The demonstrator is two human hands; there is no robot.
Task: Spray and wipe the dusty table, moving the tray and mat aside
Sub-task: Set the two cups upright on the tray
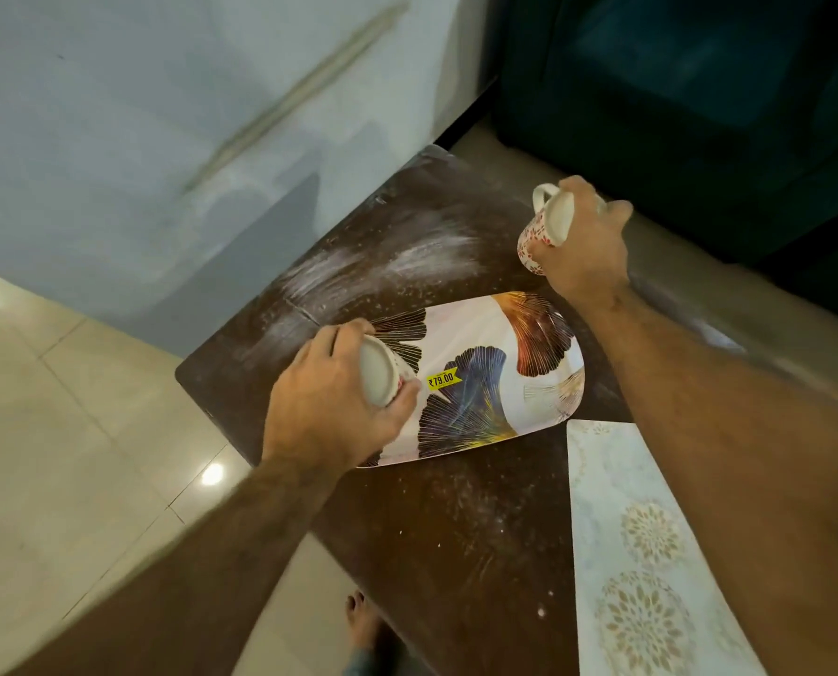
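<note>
Tray (485,334), white with fan-shaped leaves and a yellow price sticker (443,380), lies flat at the centre of the frame on the dark brown bench (456,519); we see nothing standing on its bare surface. The bench is speckled and smeared with white dust (407,261), thickest above the tray toward the upper left. A pale mat (636,553) with round floral motifs lies at the lower right, its corner just beside the tray's lower right edge.

Our left hand (329,407) reaches in from the lower left, its grip closed around a white cup (380,378) held tilted over the tray's left end, the pale end facing us. Our right hand (583,246) stretches from the right, its grip closed on a white mug (544,226) with red flecks, also tilted, handle up, above the bench's upper right part.

We cannot tell whether either vessel holds anything. The left hand hides the tray's left end, the right forearm covers part of the mat, and the background is blurred. Toes (358,622) show on the floor at the bottom edge.
</note>
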